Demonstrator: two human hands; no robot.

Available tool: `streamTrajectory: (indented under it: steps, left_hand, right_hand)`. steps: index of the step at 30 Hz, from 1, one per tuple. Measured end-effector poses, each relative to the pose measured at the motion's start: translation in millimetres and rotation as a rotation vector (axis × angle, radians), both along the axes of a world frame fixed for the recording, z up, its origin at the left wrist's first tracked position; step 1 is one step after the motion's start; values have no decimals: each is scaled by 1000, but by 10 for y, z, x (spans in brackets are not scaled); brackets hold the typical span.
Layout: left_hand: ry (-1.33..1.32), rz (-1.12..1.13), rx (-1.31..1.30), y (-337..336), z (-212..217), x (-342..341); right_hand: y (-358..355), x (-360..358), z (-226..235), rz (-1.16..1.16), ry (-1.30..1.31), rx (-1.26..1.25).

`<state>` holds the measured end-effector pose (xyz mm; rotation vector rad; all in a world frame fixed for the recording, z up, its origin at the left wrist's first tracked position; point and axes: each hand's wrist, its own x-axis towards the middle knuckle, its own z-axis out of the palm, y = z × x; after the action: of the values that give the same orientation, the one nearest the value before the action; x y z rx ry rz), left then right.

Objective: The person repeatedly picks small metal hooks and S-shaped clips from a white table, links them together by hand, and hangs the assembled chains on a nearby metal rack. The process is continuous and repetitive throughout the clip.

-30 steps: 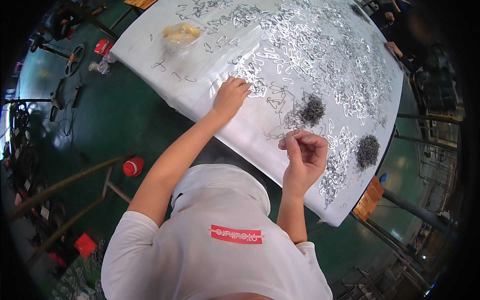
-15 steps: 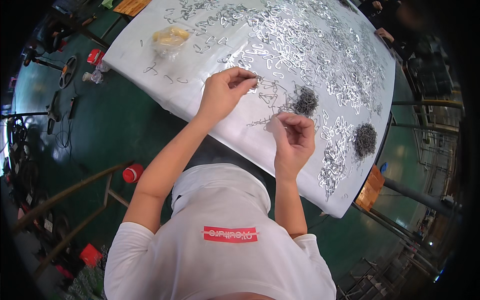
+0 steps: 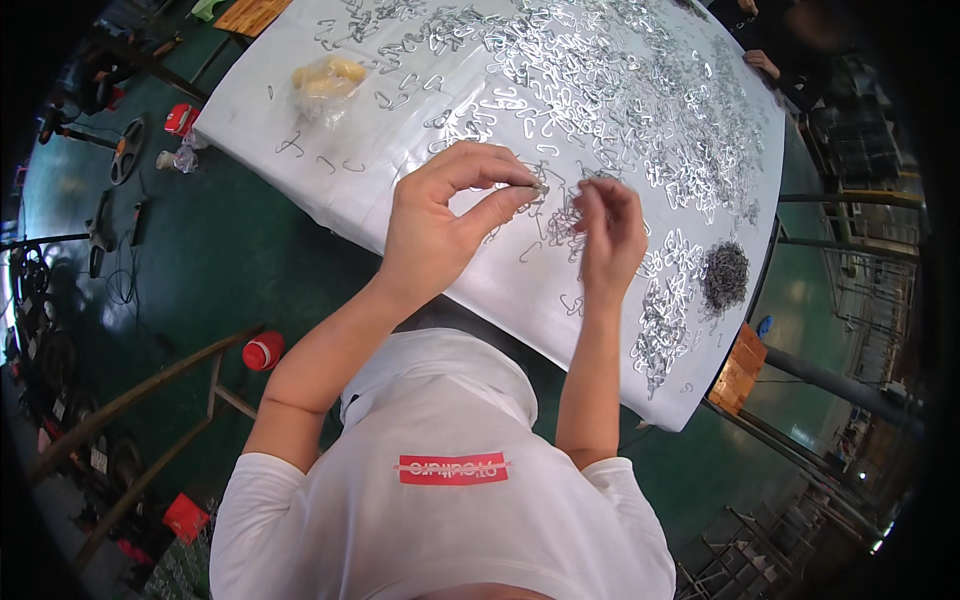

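Note:
My left hand [image 3: 440, 215] is closed in a pinch, with a small metal hook [image 3: 541, 188] between thumb and fingertips. Just to its right, my right hand [image 3: 613, 228] has its fingers curled together and slightly blurred. Whatever it holds, if anything, I cannot make out. Under and between both hands lie loose thin wire hooks [image 3: 564, 228], partly hidden by the right hand. Shiny silver hooks [image 3: 560, 75] are spread thickly over the far part of the white-covered table [image 3: 350, 205]. More silver hooks [image 3: 662, 335] lie right of my right hand.
A dark heap of wire pieces [image 3: 725, 277] sits near the table's right edge. At the left is a clear plastic bag with something yellow [image 3: 328, 82]. Another person's hand [image 3: 762, 64] rests at the far right edge. A red container [image 3: 263, 351] stands below the table.
My right hand has moved up and closer to the left, over the dark wire pile. My left hand has shifted slightly right and down, still pinching.

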<state>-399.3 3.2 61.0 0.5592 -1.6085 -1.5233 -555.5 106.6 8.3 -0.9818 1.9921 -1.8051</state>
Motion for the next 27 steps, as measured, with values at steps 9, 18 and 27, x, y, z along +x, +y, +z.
streamTrajectory:
  steps: [9, 18, 27]
  left_hand:
    - [-11, 21, 7, -105, 48, 91]
    - [-76, 54, 46, -79, 73, 202]
    - [-108, 98, -11, 50, 221, 285]
  right_hand:
    - [-652, -920, -980, 266, 758, 989]
    - [-484, -393, -124, 288, 160, 441]
    - [-115, 482, 898, 375, -490, -223]
